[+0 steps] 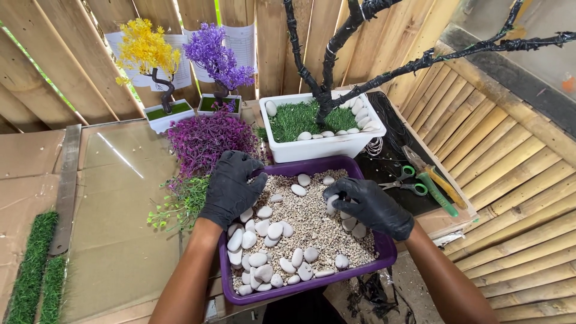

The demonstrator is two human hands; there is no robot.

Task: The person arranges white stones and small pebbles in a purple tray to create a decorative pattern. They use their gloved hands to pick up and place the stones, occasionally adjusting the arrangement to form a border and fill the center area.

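One purple tray (384, 255) is seen, filled with fine gravel and scattered white pebbles (275, 230). Two black-gloved hands are in it: the left hand (231, 187) is spread flat over the gravel, nothing gripped; the right hand (367, 204) is curled around one white pebble (332, 204). Behind, one white planter (324, 146) holds grass, pebbles and a black trunk. Two miniature trees (147, 51) are counted.
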